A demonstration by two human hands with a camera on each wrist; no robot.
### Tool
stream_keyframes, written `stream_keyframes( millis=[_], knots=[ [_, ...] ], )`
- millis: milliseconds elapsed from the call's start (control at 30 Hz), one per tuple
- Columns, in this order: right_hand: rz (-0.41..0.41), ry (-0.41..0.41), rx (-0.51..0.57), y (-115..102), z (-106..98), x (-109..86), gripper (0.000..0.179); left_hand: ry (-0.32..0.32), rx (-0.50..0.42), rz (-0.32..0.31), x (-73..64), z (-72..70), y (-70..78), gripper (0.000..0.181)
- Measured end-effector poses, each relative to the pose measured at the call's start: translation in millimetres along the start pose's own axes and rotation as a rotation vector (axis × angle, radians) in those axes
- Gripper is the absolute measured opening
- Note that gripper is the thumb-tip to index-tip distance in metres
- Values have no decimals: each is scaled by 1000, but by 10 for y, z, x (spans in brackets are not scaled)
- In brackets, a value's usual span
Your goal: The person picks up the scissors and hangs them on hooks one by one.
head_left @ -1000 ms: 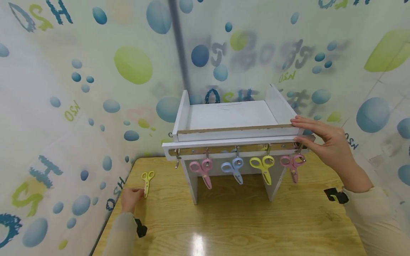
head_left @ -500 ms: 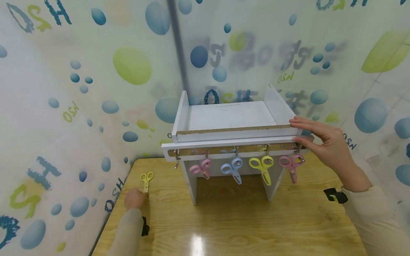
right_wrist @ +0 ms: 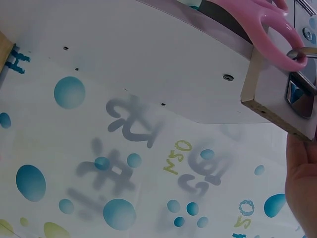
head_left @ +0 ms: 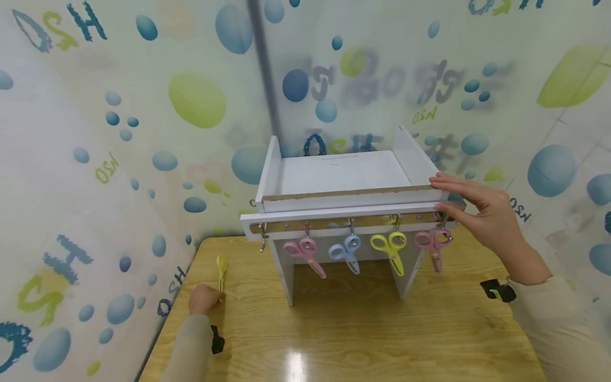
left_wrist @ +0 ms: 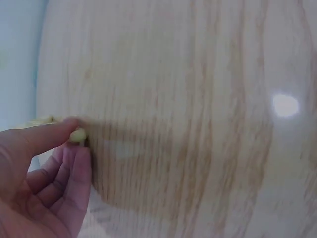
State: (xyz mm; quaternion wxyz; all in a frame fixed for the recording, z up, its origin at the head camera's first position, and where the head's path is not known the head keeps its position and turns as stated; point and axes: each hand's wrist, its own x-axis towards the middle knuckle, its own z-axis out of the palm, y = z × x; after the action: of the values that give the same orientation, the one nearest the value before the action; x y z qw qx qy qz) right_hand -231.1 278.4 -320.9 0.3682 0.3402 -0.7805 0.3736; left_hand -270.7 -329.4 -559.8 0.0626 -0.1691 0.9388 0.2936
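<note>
My left hand point(head_left: 203, 298) pinches a pair of yellow scissors point(head_left: 221, 266) by the blade end at the left of the table. Those scissors stand turned on edge, handles pointing away; in the left wrist view a rounded pale-yellow tip point(left_wrist: 78, 135) shows between thumb and fingers. My right hand point(head_left: 489, 215) rests on the right corner of a white rack point(head_left: 343, 172), fingers extended over the side panel and thumb on the hook rail point(head_left: 329, 215). From the rail's hooks hang pink scissors point(head_left: 305, 249), blue scissors point(head_left: 347, 252), yellow scissors point(head_left: 392, 246) and another pink pair point(head_left: 433, 244).
The leftmost hook point(head_left: 263, 241) holds nothing. Beneath the rack lies a wooden table point(head_left: 363, 339). Patterned walls point(head_left: 200, 148) enclose the table at the back and left.
The left hand has closed on the yellow scissors' blade end and turned them from flat onto their edge. The left hanging pink scissors swing on their hook. The right hand keeps its place.
</note>
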Motion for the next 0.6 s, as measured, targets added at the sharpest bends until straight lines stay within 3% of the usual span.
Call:
stream_keyframes(
  millis=[200,367,500,600],
  knots=[
    [-11,1,18,-16,-2,6,38,-14,-148,15,-44,27,-62,24],
    [1,-4,7,-8,7,7,47,-67,-407,-46,-57,0,-89,23],
    [10,-2,1,-1,2,4,51,-99,-666,-71,-76,-122,27,14],
    [8,-3,-2,4,-3,2,50,-112,-793,-54,-131,-247,197,8]
  ],
)
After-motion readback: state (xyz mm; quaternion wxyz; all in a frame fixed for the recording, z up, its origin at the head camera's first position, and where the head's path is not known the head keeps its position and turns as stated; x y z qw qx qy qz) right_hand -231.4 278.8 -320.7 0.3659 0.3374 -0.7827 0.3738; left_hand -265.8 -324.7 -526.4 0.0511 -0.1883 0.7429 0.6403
